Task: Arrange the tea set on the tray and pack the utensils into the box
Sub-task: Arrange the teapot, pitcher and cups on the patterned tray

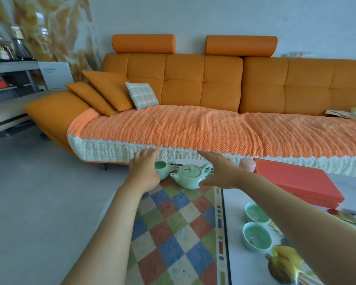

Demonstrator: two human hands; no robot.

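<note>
A pale green teapot (190, 176) and a matching small pitcher (163, 168) stand at the far end of a checkered tray (173, 233). My left hand (145, 169) hovers open just left of the pitcher, partly covering it. My right hand (218, 170) is open to the right of the teapot, fingers straight, thumb near the pot's side. Two green cups (256, 212) (256, 236) sit on the white table to the right of the tray. A red box (296, 179) lies shut at the back right. Utensils (349, 218) lie at the right edge, partly cut off.
A pink round container (247, 164) stands beside the red box. Yellow-green items (286, 264) lie at the table's near right. An orange sofa (193, 124) with a knitted cover runs just behind the table. Grey floor lies to the left.
</note>
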